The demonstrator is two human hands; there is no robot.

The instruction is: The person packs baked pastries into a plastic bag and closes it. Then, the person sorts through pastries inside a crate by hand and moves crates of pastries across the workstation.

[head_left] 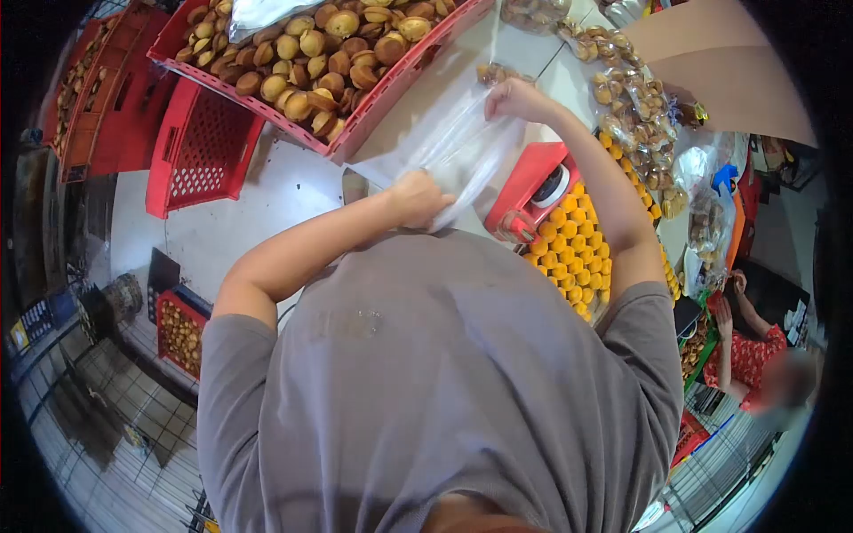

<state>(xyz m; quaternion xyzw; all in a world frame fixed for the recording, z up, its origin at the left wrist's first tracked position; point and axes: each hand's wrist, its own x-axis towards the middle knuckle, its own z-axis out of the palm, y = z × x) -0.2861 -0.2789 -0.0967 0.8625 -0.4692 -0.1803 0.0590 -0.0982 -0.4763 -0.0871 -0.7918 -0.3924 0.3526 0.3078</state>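
A clear plastic bag is stretched between my two hands over the white table. My left hand is closed on its near edge, close to my chest. Farther out and to the right, my right hand pinches the other end. Beside the bag on the right stands a red device with a round black-and-white part. Beyond the bag is a red crate heaped with round, golden-brown baked pieces. A white plastic sheet lies on the heap.
Rows of small yellow-orange round pieces sit right of the device. Filled clear bags line the table's right side. Left are a red perforated crate and a lower crate of baked pieces. A person in a red patterned top is at far right.
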